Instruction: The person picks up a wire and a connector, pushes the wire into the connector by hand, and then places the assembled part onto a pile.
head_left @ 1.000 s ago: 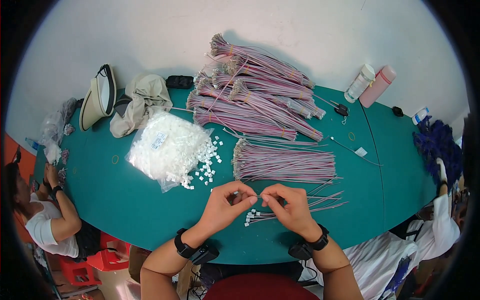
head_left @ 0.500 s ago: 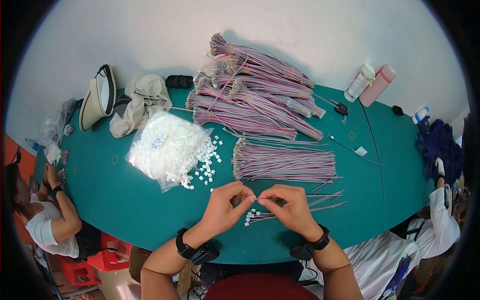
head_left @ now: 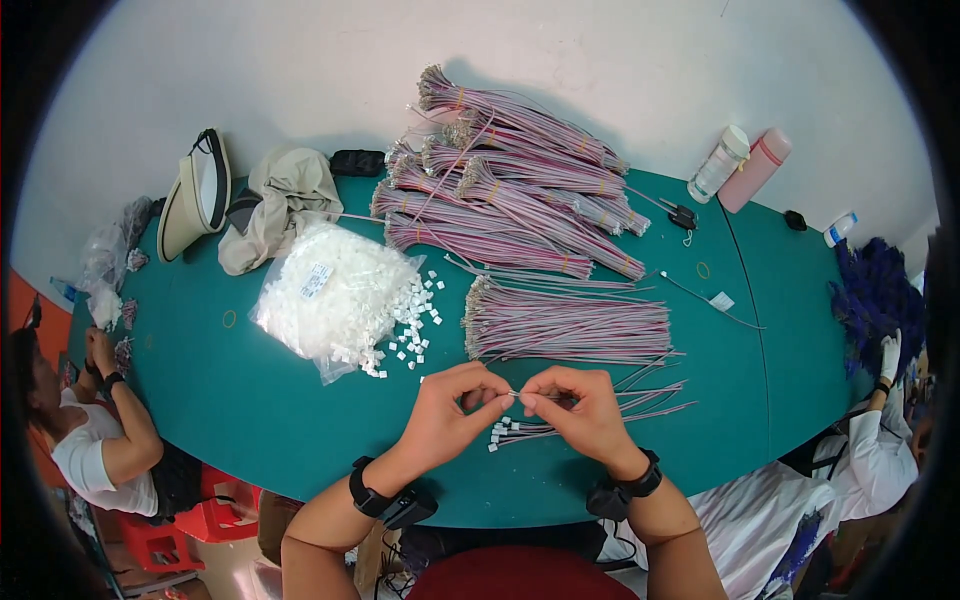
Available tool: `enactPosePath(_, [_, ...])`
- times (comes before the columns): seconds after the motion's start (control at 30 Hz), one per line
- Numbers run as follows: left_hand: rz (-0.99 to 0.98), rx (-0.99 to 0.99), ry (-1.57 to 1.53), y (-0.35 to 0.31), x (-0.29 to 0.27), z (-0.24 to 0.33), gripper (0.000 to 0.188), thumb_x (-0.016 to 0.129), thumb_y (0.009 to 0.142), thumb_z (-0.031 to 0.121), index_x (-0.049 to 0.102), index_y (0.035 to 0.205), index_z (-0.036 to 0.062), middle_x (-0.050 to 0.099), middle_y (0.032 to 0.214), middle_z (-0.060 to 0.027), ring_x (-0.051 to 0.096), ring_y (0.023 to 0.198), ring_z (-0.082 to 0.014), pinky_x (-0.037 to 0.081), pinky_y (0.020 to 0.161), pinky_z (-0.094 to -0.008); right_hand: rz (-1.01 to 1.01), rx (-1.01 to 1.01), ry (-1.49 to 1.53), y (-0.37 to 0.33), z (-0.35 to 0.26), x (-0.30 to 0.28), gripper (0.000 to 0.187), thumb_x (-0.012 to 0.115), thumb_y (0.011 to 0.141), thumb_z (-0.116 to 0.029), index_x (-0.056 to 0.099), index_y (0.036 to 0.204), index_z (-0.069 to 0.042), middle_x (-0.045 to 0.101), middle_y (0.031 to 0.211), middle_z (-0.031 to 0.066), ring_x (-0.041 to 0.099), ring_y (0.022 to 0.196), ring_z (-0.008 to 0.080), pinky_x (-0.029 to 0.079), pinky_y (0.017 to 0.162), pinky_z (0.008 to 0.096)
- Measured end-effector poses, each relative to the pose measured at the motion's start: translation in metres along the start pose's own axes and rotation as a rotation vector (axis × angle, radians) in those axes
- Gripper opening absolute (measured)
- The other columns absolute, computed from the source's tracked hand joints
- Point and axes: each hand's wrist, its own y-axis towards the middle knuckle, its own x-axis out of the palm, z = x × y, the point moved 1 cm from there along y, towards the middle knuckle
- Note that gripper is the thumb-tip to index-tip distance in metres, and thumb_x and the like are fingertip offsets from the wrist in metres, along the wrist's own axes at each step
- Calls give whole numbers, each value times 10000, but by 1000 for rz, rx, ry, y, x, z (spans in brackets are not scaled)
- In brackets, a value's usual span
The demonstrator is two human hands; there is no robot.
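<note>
My left hand (head_left: 460,410) and my right hand (head_left: 575,415) meet fingertip to fingertip over the table's near side, both pinched. The end of a thin grey-and-pink cable (head_left: 515,394) shows between them; my right fingers grip it. What my left fingertips hold is too small to make out. Just below lie several cables with white connectors on their ends (head_left: 503,432), partly behind my right hand. Beyond my hands spreads a loose row of cables (head_left: 570,320) with bare terminal ends at the left. To its left, small white connector housings (head_left: 410,325) spill from a clear bag (head_left: 335,290).
Banded cable bundles (head_left: 520,180) are piled against the wall on the green table (head_left: 300,430). A visor (head_left: 195,195) and beige cloth (head_left: 290,200) lie left; keys (head_left: 683,215), a pink bottle (head_left: 755,170) and a white-capped bottle (head_left: 718,165) stand right. People work at both ends.
My fingertips have drawn slightly apart, with my right hand shifted a little right, so more of the cable end shows. The person at right has moved a gloved hand.
</note>
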Motion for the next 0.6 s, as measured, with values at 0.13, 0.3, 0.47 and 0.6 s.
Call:
enactPosePath(0.13, [-29,-76,-126,0,-1,-6,145,669,851,84,658,985,28,521,782,0,438,661,-84,369,599,-221,5,29,-11,0,-2,0,81,671,867,-63,665,889,16,668,743,35,616,679,62,463,577,186])
enactPosePath(0.3, [-28,-272,-642,6,-1,-13,202,525,949,79,569,1126,-9,612,1059,-80,599,891,-132,466,776,-226,102,-34,27,1,6,-2,83,673,863,-62,666,890,16,670,741,38,627,683,85,477,613,208])
enactPosePath(0.47, [-59,-266,-707,3,-1,-8,246,443,993,96,527,1183,-37,632,1161,-160,634,1026,-202,511,850,-280,103,-33,20,1,1,-2,80,668,863,-57,663,891,18,674,760,43,629,691,93,481,637,222])
enactPosePath(0.6, [-132,-318,-584,4,-6,-8,254,472,997,137,572,1167,-23,668,989,-114,629,926,-155,491,808,-247,106,-95,-96,2,5,-6,78,664,863,-53,661,891,20,669,771,44,623,706,90,482,653,221])
